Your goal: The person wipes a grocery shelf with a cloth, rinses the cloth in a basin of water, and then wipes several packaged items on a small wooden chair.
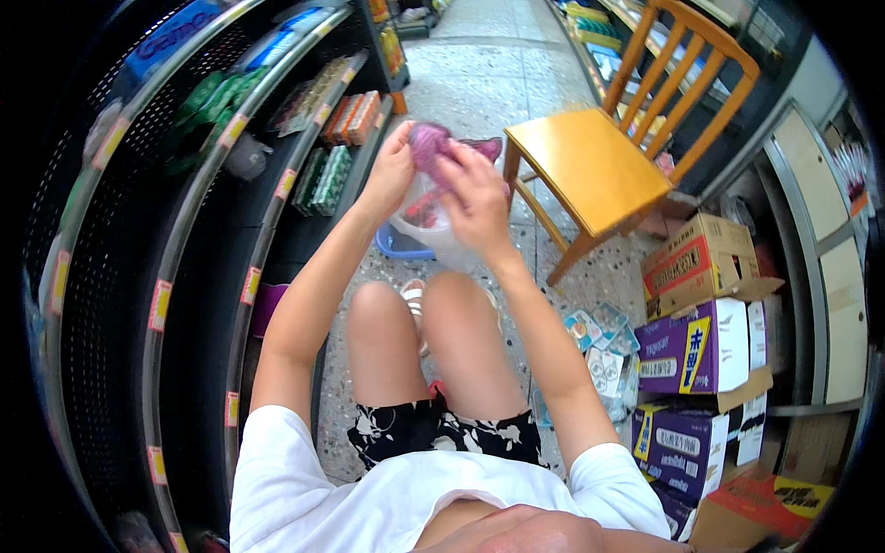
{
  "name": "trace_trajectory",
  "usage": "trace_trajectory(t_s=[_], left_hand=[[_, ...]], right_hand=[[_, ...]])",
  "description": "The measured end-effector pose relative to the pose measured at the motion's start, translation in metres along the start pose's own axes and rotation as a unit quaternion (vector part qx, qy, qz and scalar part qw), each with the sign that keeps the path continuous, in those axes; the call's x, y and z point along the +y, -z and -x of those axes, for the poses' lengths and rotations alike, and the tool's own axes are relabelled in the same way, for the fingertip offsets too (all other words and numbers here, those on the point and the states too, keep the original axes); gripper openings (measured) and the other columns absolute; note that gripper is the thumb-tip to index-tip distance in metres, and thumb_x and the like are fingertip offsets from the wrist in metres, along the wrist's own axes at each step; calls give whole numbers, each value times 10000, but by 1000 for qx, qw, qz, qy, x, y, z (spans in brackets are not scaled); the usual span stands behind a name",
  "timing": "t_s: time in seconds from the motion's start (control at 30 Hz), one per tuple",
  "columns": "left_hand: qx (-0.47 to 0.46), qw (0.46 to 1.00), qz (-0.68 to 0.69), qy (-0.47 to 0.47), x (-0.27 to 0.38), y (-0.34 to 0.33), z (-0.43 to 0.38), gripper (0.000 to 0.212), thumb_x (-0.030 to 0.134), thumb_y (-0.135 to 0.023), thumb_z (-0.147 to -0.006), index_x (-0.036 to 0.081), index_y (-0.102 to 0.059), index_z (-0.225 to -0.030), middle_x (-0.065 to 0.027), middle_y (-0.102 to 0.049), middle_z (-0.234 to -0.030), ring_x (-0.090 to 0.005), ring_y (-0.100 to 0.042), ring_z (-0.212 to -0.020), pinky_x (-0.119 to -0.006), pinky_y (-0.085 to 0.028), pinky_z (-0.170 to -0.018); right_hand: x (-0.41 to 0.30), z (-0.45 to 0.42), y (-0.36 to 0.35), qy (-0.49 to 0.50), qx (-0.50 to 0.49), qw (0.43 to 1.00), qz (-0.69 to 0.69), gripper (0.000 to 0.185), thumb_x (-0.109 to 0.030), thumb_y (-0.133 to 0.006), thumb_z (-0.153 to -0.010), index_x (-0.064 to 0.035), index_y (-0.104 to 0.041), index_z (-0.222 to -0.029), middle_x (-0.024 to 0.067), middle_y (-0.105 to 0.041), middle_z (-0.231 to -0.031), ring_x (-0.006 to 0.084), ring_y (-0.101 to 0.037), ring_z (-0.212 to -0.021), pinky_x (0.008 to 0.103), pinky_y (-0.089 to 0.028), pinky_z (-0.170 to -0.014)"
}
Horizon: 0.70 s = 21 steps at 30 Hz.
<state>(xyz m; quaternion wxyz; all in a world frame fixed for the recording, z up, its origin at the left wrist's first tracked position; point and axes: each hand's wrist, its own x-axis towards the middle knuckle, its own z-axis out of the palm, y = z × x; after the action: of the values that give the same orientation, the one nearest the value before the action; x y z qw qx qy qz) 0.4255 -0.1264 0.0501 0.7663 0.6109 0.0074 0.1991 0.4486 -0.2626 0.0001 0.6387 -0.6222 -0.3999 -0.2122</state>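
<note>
My left hand (393, 173) pinches the edge of a bunched purple cloth (427, 144), held up in front of my knees. Over the cloth's right side lie the fingers of my right hand (477, 200), blurred and partly hiding it. More dark purple fabric shows past those fingers. Below my hands is a translucent plastic bag (442, 238) with something red inside. A blue plastic basin (404, 250) stands on the floor beneath, partly covered by the bag.
Black store shelves (242, 207) with price tags line my left, holding boxed packs (325, 176). A wooden chair (588, 166) stands front right. Stacked cardboard cartons (691, 345) are at my right, beside several small packages (605, 345) on the speckled floor (484, 69).
</note>
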Motion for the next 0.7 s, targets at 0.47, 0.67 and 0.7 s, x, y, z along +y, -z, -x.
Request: trace_trajectory(t_s=[0.47,0.67,0.7], left_hand=[[242,952,-137,-127,141,159,43,97,113,-469,-896,50,-529,-853,40,-449,-640,-55,-379,-566,-209,-313,-526],[345,924,-70,-151,214,203,58,138,120,-506,-886,61,-528,-763,10,-489,-629,-95,-437,-545,-249,-376,-508],[364,914,-64,-166,226,215,58,148,125,-517,-883,67,-526,-747,5,-496,-628,-102,-449,-544,-261,-391,-504]], right_hand=[[-10,49,-125,150,-226,962,-18,334,71,-528,-717,-27,-621,-1023,146,-531,-1202,330,-483,-1136,384,-408,-954],[-37,37,-174,-59,-203,959,-189,257,8,-496,-827,8,-576,-1071,144,-568,-1124,258,-557,-1033,301,-403,-917],[-42,31,-179,-56,-208,958,-190,257,8,-496,-827,8,-576,-1071,144,-568,-1124,258,-557,-1033,301,-403,-917]])
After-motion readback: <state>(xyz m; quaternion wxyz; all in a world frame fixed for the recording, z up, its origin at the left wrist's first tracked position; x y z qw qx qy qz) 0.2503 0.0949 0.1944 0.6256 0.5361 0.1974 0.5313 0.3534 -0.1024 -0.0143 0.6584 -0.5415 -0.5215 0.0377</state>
